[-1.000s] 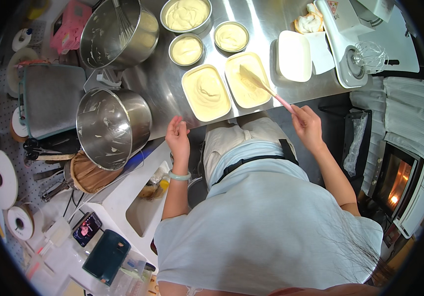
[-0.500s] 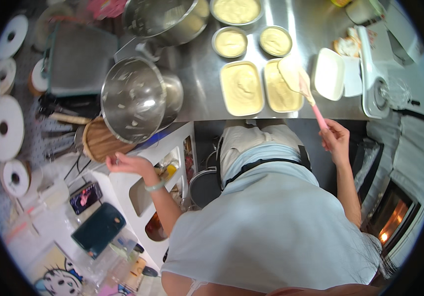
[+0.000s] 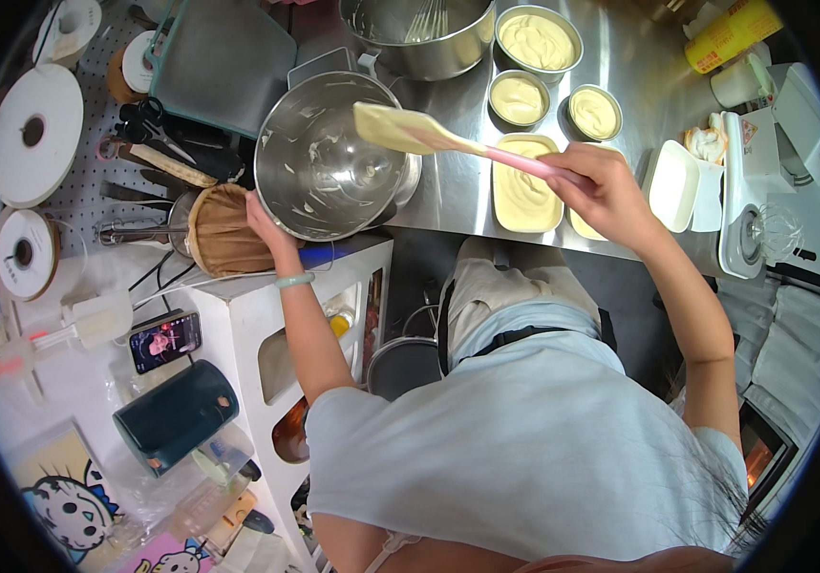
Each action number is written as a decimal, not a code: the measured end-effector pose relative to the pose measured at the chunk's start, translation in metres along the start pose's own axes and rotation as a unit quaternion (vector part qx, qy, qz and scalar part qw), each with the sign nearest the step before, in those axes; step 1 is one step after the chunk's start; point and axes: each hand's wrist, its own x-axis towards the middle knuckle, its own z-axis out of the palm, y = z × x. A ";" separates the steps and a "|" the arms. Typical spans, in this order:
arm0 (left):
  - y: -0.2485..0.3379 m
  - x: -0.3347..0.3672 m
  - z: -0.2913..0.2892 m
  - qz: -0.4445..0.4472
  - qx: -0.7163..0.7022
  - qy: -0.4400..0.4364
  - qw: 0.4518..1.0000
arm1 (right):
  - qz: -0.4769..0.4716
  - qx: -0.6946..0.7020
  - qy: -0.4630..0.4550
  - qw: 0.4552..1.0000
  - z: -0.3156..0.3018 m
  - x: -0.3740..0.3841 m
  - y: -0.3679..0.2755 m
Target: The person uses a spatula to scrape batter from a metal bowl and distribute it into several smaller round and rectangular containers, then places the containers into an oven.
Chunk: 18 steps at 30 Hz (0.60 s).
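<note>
A tilted metal mixing bowl [image 3: 319, 186] with streaks of pale batter inside stands on the left of the steel worktop. At its near-left rim is my left hand [image 3: 264, 224], gripping the edge, some fingers hidden behind the bowl. My right hand [image 3: 606, 186] is closed round the pink handle of a spatula [image 3: 524, 162]. Its batter-coated blade reaches over the bowl's right side. Under my right forearm and hand lies a partly hidden rectangular tin of batter [image 3: 584, 227]. Beside it is another rectangular tin [image 3: 527, 191], with two small round tins [image 3: 519, 99] and a larger one [image 3: 539, 43] beyond.
A second metal bowl [image 3: 429, 57] with a whisk stands at the back. On the right are a white rectangular container [image 3: 672, 191], a white hand mixer [image 3: 739, 210] and a yellow roll box [image 3: 733, 36]. A brown cloth strainer [image 3: 228, 234] sits left of my left hand.
My right hand has carried the spatula left from the rectangular tins to over the bowl. My left hand has moved up to the bowl's rim. The head view has shifted.
</note>
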 end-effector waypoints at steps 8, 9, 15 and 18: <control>0.017 -0.004 0.001 0.182 0.127 -0.036 0.974 | -0.195 -0.274 -0.058 0.940 0.018 0.037 -0.003; 0.022 -0.005 0.002 0.200 0.142 -0.040 0.968 | -0.218 -0.309 -0.067 0.923 0.018 0.037 -0.003; 0.049 -0.014 0.024 0.251 0.206 -0.062 0.944 | -0.231 -0.392 -0.159 0.876 0.002 0.029 -0.007; 0.055 -0.017 0.034 0.264 0.227 -0.059 0.936 | -0.244 -0.414 -0.183 0.858 -0.017 0.027 -0.013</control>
